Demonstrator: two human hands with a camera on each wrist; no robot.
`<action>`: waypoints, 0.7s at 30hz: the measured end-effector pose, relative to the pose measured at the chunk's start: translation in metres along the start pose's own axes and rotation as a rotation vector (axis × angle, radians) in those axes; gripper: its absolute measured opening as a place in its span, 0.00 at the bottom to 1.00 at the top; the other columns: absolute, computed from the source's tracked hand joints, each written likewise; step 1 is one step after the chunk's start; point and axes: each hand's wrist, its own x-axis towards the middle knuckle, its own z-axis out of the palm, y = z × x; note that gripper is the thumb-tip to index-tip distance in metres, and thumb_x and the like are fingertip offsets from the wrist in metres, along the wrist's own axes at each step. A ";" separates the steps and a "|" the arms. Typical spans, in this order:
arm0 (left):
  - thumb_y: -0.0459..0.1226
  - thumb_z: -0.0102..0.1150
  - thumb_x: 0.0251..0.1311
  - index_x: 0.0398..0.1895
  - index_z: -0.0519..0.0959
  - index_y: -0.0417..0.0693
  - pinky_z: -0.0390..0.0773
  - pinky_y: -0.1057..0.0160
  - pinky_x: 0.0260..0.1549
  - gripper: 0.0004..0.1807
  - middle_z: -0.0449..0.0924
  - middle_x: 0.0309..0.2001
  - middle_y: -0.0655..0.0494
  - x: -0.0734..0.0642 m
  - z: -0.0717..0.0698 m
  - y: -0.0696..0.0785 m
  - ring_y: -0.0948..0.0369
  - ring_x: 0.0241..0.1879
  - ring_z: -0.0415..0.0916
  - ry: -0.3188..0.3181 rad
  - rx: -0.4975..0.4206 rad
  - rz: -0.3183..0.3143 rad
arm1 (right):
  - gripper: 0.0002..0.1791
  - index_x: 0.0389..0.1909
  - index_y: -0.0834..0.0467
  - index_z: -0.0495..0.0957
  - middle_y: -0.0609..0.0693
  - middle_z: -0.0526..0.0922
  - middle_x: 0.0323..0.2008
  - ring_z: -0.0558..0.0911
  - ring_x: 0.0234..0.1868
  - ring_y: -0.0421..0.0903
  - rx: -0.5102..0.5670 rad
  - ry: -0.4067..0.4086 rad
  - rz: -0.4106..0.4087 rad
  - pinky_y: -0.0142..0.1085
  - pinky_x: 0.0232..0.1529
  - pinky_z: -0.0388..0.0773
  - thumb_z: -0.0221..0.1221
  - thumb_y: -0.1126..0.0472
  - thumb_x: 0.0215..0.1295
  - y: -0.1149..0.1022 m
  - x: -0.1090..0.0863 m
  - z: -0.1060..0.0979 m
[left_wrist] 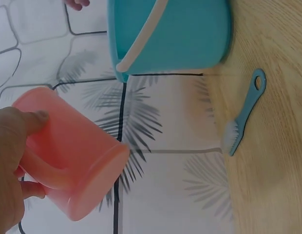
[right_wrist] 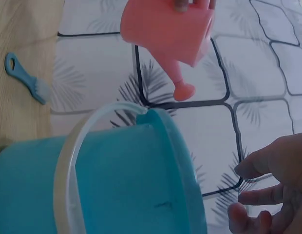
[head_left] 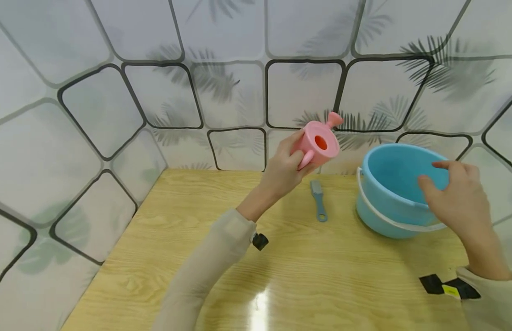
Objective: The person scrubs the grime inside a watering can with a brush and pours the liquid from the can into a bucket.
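A small pink watering can [head_left: 319, 145] is up in the air above the table, tilted so its top opening faces the head camera. My left hand [head_left: 285, 160] grips it by the handle side, and its spout points toward the back wall and the right. At the right stands a light blue bucket [head_left: 388, 220] with a white carrying handle [head_left: 376, 209] hanging down its front. Over the bucket's right rim is my right hand [head_left: 460, 197], fingers loosely bent and apart, with nothing between them; the right wrist view shows the fingers [right_wrist: 260, 196] beside the bucket's mouth.
A blue-handled brush [head_left: 319, 201] with pale bristles lies on the wooden table [head_left: 189, 239] between the left arm and the bucket. Behind the table rises a wall covering [head_left: 235, 101] with dark outlined shapes and leaf prints, which also runs along the left side.
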 end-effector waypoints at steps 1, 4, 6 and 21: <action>0.41 0.75 0.54 0.21 0.76 0.41 0.85 0.53 0.47 0.17 0.72 0.63 0.37 0.002 0.002 0.001 0.44 0.60 0.73 -0.011 0.005 0.004 | 0.37 0.73 0.69 0.53 0.80 0.45 0.70 0.67 0.46 0.79 -0.028 0.004 0.043 0.68 0.37 0.66 0.44 0.48 0.74 0.004 0.001 -0.001; 0.41 0.73 0.55 0.24 0.76 0.42 0.86 0.53 0.43 0.16 0.72 0.64 0.39 0.009 0.010 0.004 0.44 0.60 0.73 -0.034 0.021 0.017 | 0.39 0.75 0.69 0.47 0.79 0.42 0.71 0.67 0.43 0.79 -0.083 0.003 0.125 0.71 0.38 0.66 0.41 0.47 0.74 0.018 0.004 -0.003; 0.42 0.72 0.57 0.25 0.76 0.42 0.86 0.53 0.43 0.16 0.72 0.64 0.40 0.013 0.015 0.006 0.44 0.60 0.73 -0.045 0.033 0.031 | 0.40 0.75 0.69 0.45 0.79 0.42 0.70 0.67 0.42 0.80 -0.108 -0.001 0.160 0.71 0.39 0.66 0.39 0.46 0.74 0.027 0.005 -0.003; 0.45 0.67 0.62 0.27 0.77 0.44 0.83 0.56 0.50 0.16 0.73 0.64 0.42 0.041 0.050 0.027 0.48 0.61 0.73 -0.083 0.057 0.125 | 0.43 0.75 0.70 0.31 0.83 0.41 0.70 0.81 0.26 0.57 0.156 -0.075 0.148 0.43 0.23 0.82 0.39 0.47 0.76 0.082 0.021 -0.011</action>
